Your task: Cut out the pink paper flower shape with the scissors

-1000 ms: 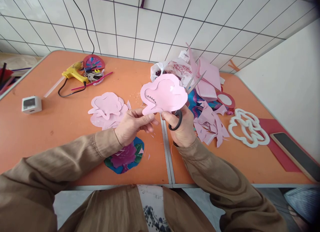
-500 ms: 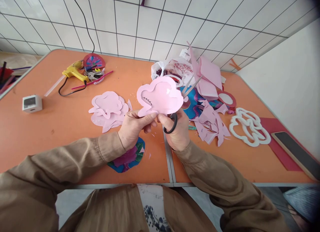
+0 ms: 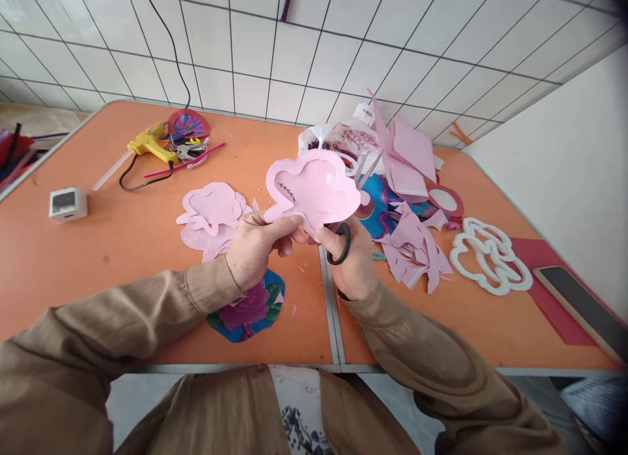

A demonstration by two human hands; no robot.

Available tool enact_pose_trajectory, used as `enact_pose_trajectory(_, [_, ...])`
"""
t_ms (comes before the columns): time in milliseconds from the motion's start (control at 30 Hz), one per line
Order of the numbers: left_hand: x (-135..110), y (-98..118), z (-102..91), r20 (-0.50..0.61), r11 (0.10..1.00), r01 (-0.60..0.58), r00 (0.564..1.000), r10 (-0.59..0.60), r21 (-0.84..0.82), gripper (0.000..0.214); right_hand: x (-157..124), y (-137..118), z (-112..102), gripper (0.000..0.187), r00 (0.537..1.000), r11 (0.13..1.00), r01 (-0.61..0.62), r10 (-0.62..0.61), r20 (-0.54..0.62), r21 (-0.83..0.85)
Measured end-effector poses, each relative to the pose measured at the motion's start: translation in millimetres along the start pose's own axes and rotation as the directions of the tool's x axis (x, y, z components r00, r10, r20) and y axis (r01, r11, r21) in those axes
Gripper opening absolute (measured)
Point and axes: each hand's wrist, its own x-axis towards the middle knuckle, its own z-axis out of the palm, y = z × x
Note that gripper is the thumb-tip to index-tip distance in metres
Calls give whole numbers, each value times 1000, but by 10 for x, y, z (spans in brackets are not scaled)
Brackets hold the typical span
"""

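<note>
A pink paper cutout with a scalloped outline is held up over the middle of the table, its rim framing a recessed middle with a small dark leafy sprig at the left. My left hand pinches its lower left edge between thumb and fingers. My right hand is closed around black-handled scissors, whose blades point up and away behind the cutout. The right thumb also presses near the cutout's lower edge. Below my left hand lies a blue piece with a purple flower print.
Left of the hands lie stacked pink cutouts. A yellow glue gun, keys and a white cube-shaped device sit farther left. To the right are pink scraps, white scalloped frames and a phone.
The cutout has turned and tilted slightly in my hands, its lower left lobe shifting left. My left hand has moved a little left; the scissors' handle has shifted slightly right.
</note>
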Motion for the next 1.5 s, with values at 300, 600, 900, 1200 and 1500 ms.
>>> enact_pose_trajectory(300, [92, 88, -102, 3, 999, 11, 1000, -11, 47, 24, 38, -381, -717, 56, 950, 937, 261, -206, 233, -233])
enact_pose_trajectory(600, [159, 185, -164, 131, 990, 29, 990, -47, 137, 18, 246, -772, -829, 47, 737, 448, 641, -132, 663, -623])
enact_pose_trajectory(900, [240, 207, -210, 262, 976, 42, 960, -100, 216, 14, 224, -708, -848, 37, 653, 340, 728, -76, 754, -596])
enact_pose_trajectory(1200, [223, 213, -214, 244, 964, 42, 964, -109, 264, 12, 207, -659, -895, 43, 653, 358, 723, -75, 754, -591])
enact_pose_trajectory(1500, [226, 255, -216, 276, 954, 39, 953, -125, 298, 13, 219, -680, -875, 40, 643, 356, 727, -51, 764, -588])
